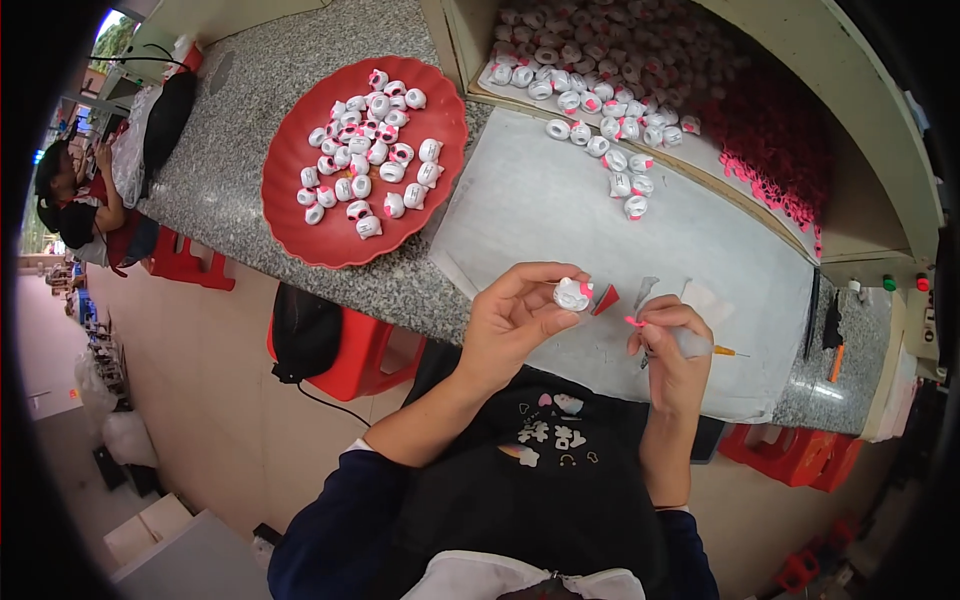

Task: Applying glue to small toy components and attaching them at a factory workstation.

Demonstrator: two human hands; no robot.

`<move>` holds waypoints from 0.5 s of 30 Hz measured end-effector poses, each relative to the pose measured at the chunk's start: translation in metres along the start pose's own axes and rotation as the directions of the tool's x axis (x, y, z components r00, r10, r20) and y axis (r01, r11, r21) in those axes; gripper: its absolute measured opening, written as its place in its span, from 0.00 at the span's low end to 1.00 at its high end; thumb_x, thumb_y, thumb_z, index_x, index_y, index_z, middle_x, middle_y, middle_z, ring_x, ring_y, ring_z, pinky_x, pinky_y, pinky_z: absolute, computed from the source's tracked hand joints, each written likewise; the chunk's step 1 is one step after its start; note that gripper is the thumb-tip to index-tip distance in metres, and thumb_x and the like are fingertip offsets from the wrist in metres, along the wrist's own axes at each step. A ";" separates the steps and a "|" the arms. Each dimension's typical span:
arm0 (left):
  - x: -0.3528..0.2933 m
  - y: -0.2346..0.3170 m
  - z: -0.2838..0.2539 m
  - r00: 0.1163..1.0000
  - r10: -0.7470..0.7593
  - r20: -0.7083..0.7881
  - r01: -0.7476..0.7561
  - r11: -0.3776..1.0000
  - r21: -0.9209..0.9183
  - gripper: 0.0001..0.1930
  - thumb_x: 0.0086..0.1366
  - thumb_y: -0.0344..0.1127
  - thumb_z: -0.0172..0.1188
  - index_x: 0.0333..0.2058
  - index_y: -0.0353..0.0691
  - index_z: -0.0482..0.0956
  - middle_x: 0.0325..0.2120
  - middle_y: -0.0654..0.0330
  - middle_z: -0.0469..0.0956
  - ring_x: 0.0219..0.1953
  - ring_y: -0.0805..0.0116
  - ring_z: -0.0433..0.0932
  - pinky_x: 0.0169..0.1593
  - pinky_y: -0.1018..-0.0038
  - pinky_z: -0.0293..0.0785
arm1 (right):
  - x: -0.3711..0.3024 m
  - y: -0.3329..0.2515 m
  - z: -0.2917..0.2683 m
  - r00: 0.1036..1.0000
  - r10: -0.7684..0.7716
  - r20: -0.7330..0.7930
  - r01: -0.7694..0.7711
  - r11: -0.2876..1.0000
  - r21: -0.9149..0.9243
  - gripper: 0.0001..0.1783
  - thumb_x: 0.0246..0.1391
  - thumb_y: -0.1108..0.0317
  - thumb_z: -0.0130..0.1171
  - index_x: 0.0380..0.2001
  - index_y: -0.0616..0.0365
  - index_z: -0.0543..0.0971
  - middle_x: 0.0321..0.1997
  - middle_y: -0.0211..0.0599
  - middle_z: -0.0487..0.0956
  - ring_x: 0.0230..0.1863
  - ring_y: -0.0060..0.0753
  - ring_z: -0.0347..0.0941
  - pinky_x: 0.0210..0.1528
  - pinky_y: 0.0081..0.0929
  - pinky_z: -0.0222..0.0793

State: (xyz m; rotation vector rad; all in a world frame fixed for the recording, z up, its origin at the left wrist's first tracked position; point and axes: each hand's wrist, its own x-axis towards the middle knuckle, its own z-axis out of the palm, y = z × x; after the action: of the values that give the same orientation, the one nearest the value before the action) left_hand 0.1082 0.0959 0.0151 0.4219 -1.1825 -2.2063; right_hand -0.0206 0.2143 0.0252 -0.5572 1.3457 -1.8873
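Fitting of a small pink part to a white piece looks to be the step in hand. The white piece (568, 297) is raised over the sheet's near left edge in the left hand (505, 328), pinched between thumb and fingertips; pink shows on its right side. The right hand (675, 372) is mostly closed: thumb and forefinger grip a pink bit (634, 321), and a clear bottle (690, 343) is tucked in the same hand, its needle tip turned toward the sheet's right edge. The two parts are apart; the move probably calls for steadying the white piece and lining up the pink bit.

Between the hands is a red wedge (606, 299), perhaps in the way; whether it lies on the sheet (520, 200) is hard to tell. Loose pieces (618, 183) spread in from the sheet's far edge, below a heaped bin (610, 50), with pink bits (770, 190) toward its right end. Beyond the sheet's left edge, a red plate (310, 240) holds more pieces on the table (235, 130). The bottle could hamper the right hand's finer work.
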 end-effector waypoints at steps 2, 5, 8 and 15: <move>-0.001 0.001 0.004 1.000 0.006 -0.005 -0.006 1.000 0.026 0.17 0.48 0.20 0.53 0.40 0.30 0.63 0.39 0.52 0.67 0.40 0.67 0.69 0.45 0.73 0.66 | -0.004 -0.001 0.005 1.000 -0.005 0.021 0.005 1.000 0.019 0.05 0.37 0.82 0.54 0.22 0.66 0.71 0.25 0.44 0.70 0.21 0.27 0.67 0.22 0.18 0.65; -0.003 -0.004 0.007 0.998 0.066 0.012 -0.067 0.991 0.118 0.17 0.48 0.19 0.53 0.39 0.30 0.64 0.38 0.51 0.68 0.40 0.66 0.69 0.45 0.73 0.66 | -0.007 -0.006 0.015 0.997 0.034 0.067 -0.036 0.999 0.027 0.04 0.37 0.82 0.55 0.21 0.65 0.71 0.25 0.42 0.71 0.21 0.25 0.67 0.22 0.16 0.64; -0.004 -0.006 0.008 0.983 0.171 0.068 -0.184 0.934 0.307 0.15 0.48 0.19 0.53 0.37 0.30 0.66 0.38 0.51 0.68 0.40 0.65 0.69 0.44 0.74 0.66 | -0.006 -0.006 0.020 0.995 0.067 0.068 -0.063 0.996 -0.058 0.07 0.36 0.77 0.57 0.20 0.65 0.69 0.24 0.42 0.68 0.20 0.27 0.66 0.20 0.18 0.64; -0.003 -0.003 0.008 0.935 0.293 0.201 -0.355 0.740 0.571 0.14 0.44 0.18 0.55 0.34 0.31 0.70 0.37 0.50 0.68 0.41 0.64 0.69 0.42 0.74 0.67 | -0.001 -0.002 0.022 0.996 0.059 0.068 -0.061 0.998 0.021 0.05 0.37 0.80 0.56 0.20 0.64 0.71 0.23 0.36 0.69 0.22 0.20 0.64 0.20 0.13 0.61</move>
State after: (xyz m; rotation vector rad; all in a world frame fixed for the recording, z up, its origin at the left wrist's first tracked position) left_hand 0.1056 0.1041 0.0170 0.3201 -1.8618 -1.5253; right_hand -0.0046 0.2022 0.0347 -0.5581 1.2819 -1.8170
